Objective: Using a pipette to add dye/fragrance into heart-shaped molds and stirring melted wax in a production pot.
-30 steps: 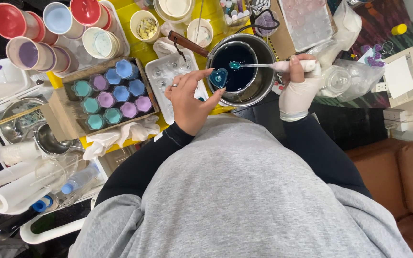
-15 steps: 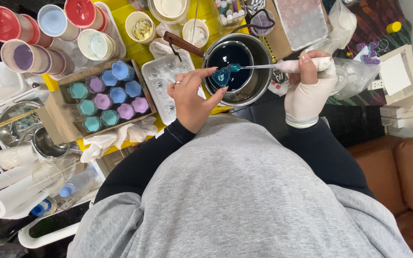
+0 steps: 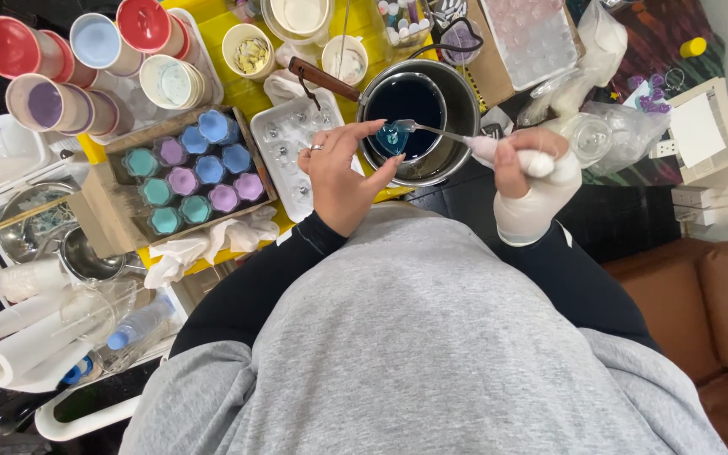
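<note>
Left hand [image 3: 343, 173] pinches a glossy blue piece [image 3: 391, 137]; wrapped right hand [image 3: 532, 168] grips a metal spoon [image 3: 431, 131].

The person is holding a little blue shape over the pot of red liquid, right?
Not quite. The liquid in the pot is dark blue, not red, as the head view shows. The left hand does hold the little blue shape over it.

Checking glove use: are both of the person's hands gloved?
No. The right hand wears a white glove, but the left hand is bare, with a ring on one finger.
</note>
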